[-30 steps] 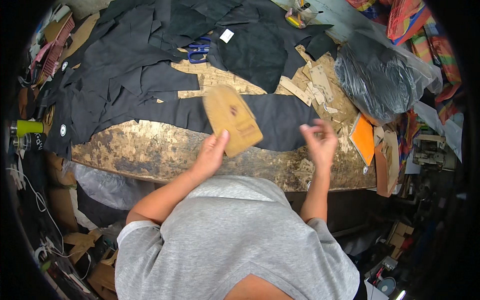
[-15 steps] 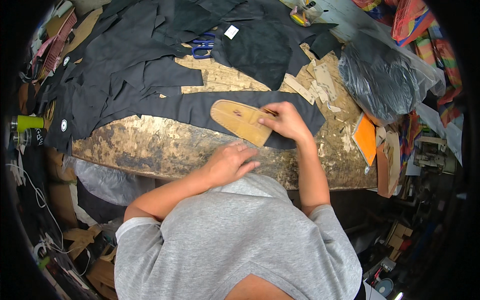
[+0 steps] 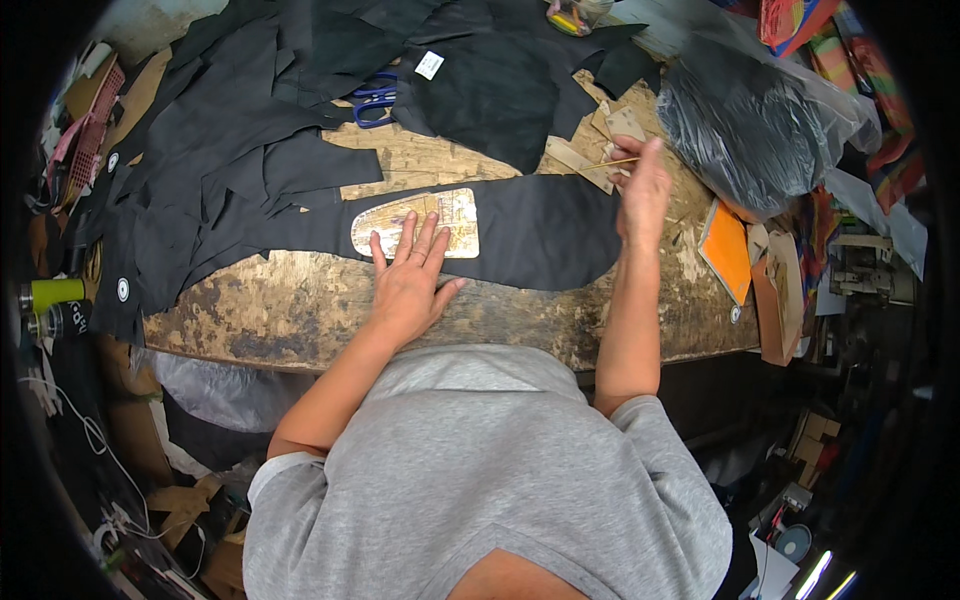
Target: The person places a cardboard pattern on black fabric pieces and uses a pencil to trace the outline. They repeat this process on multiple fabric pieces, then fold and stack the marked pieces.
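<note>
A rounded pattern piece (image 3: 462,215) with a worn, whitish-yellow face lies flat on a long strip of black leather (image 3: 548,232). My left hand (image 3: 408,275) rests on it, fingers spread and pressing on its lower part. To the right, my right hand (image 3: 643,195) is raised near the strip's right end. Between its fingertips is a thin, yellowish stick (image 3: 612,162), pointing left; its exact kind is too small to make out.
Black leather pieces (image 3: 215,130) cover the worn wooden table (image 3: 260,300) at the left and back, with blue-handled scissors (image 3: 372,100) among them. Tan card scraps (image 3: 625,125), a black plastic bag (image 3: 745,125) and an orange notebook (image 3: 724,252) are at the right.
The pattern piece has left my right hand, moved left and lies with another face up. My left hand has moved onto it. My right hand has moved up and right, with the thin stick pointing out.
</note>
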Demonstrator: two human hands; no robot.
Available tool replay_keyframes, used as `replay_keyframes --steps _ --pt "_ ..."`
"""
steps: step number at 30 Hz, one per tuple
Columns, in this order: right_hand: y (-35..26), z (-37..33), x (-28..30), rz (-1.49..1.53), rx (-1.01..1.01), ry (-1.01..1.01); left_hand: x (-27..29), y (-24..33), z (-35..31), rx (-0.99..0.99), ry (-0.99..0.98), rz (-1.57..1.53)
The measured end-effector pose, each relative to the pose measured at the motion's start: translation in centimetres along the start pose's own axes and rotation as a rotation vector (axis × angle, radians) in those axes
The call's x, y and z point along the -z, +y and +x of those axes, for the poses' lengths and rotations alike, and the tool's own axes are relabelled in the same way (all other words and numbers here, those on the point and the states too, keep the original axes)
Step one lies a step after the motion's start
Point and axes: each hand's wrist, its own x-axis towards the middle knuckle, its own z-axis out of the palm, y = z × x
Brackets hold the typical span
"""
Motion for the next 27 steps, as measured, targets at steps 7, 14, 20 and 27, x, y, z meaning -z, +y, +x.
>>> replay_keyframes --steps 7,14,20,27 --pt "0.6 -0.3 6.8 0.440 -0.082 0.205 -0.2 0.3 0.3 -0.057 -0.023 -0.005" --pt "2.9 -1.0 7.6 0.616 -0.041 0.218 -0.5 0.2 0.1 -0.099 -0.013 0.015" --pt "2.4 -2.2 4.8 0.708 -0.087 0.074 -0.4 0.4 0.1 -0.099 0.002 0.003" --pt "2.3 -6.3 -3.3 0.457 -0.240 -0.423 -0.3 0.4 0.1 -0.109 0.026 -0.010"
